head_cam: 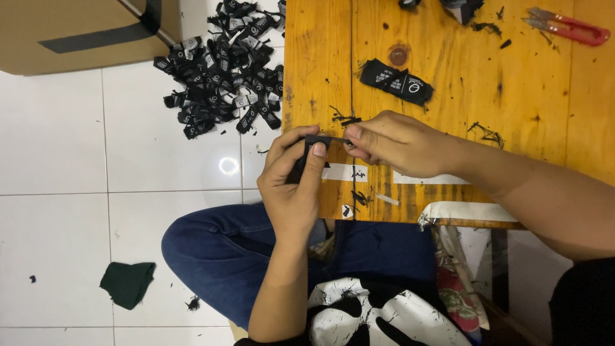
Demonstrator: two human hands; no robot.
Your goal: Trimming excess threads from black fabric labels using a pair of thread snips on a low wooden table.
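A: How many hands are at work?

B: Two, both the person's own. The left hand (291,186) and the right hand (397,142) meet over the near edge of the wooden table (525,115).

A: What do they hold?

B: One black woven label (309,152). The left hand is closed on it, thumb pressed on top and fingers curled behind. The right hand pinches its right end between thumb and fingertips.

A: Which way does it run?

B: Its upper edge lies roughly left to right, from the left thumb toward the right fingertips. The rest of the strip hangs down and to the left behind the left fingers, so its full length is partly hidden.

A: Anything else like it?

B: One folded pair of black labels (396,82) lies on the table, well beyond the hands, its long axis slanting down to the right. One heap of black labels (224,70) sits on the white tiled floor (57,160) left of the table; too many to count.

A: Tools?

B: One red-handled thread snip (567,27) at the far right of the table, blades pointing left. One dark green cloth scrap (128,283) lies on the floor near the person's knee.
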